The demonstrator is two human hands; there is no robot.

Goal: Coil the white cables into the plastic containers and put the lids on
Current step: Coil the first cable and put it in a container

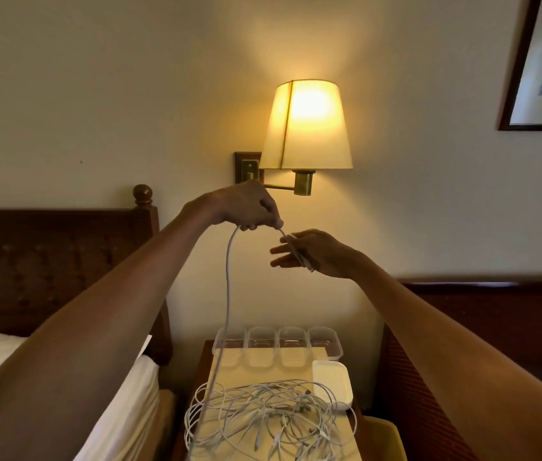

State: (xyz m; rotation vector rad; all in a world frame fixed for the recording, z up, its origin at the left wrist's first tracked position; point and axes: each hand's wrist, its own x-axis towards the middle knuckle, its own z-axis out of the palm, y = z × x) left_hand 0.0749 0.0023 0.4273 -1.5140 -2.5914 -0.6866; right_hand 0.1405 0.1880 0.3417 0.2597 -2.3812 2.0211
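White cable (pixel 228 281): one thin strand lifted high, trailing down to a tangled heap of white cables (pixel 273 414) on the wooden nightstand (pixel 204 364)
Left hand (pixel 246 206): fist closed around the strand
Right hand (pixel 309 252): fingers spread, cable end lying across them
Clear plastic containers (pixel 276 347): four in a row, lidless

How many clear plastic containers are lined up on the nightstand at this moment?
4, in a row along the back edge of the nightstand: far left, second, third, far right. All look open and empty; none seems hidden.
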